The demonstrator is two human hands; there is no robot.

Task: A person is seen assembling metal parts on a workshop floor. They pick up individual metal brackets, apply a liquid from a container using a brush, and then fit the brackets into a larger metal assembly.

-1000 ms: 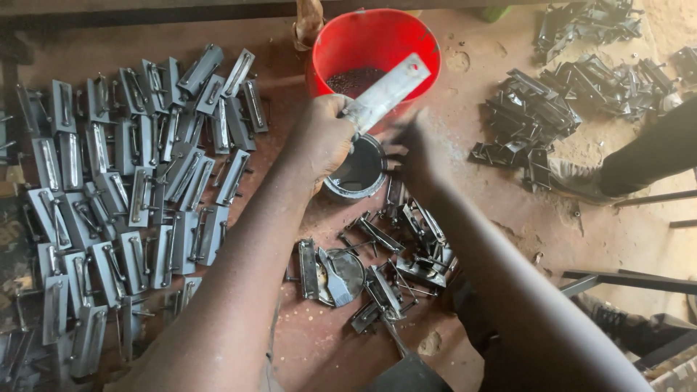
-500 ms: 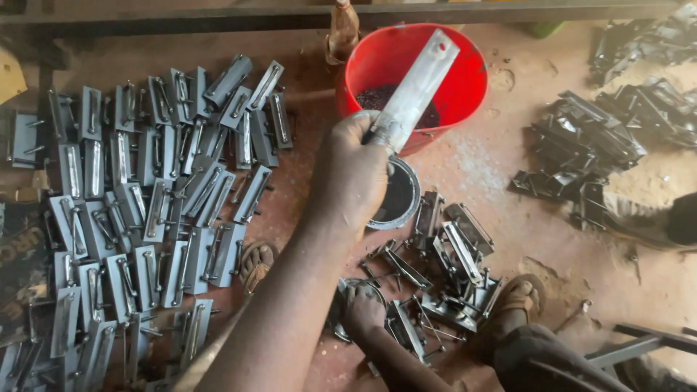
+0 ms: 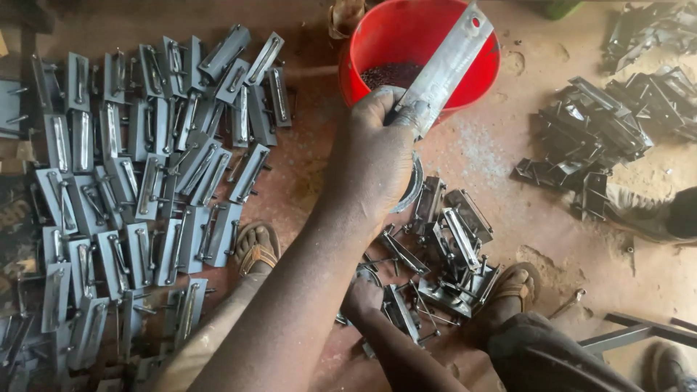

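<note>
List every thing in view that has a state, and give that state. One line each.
Left hand: raised, gripping the metal strip.
Metal strip: held tilted over the bucket.
Red bucket: upright, open, dark material inside.
Tin: on the floor, mostly hidden under the left hand.
Right hand: low, on the metal parts pile.
Metal parts pile: jumbled.
Grey parts: laid out in rows.

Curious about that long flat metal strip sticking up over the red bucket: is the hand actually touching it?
Touching. The head view shows the left hand closed around the lower end of the flat metal strip.
</note>
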